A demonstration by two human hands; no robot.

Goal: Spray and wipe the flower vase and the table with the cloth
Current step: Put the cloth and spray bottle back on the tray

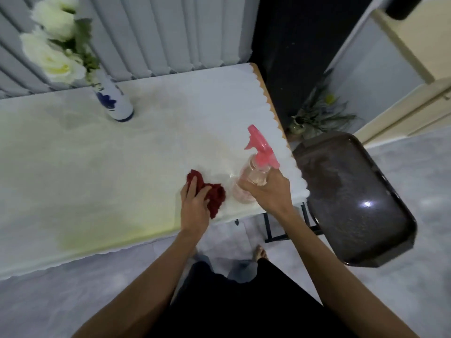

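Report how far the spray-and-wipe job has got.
Nothing looks finished. In hand: the left hand grips the red cloth on the table; the right hand holds the spray bottle. Left: the vase stands untouched at the far side, and the table needs wiping.

dark red cloth (211, 195), pink sprayer (262, 148) (clear bottle)

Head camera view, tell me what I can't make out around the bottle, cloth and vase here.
- Bottle: the right hand covers its near side, so the liquid level is unclear.
- Cloth: the left hand hides part of it; whether it is damp cannot be told.
- Vase: its neck sits behind the flowers, which the top edge crops.
- Table: the left edge cuts it off.
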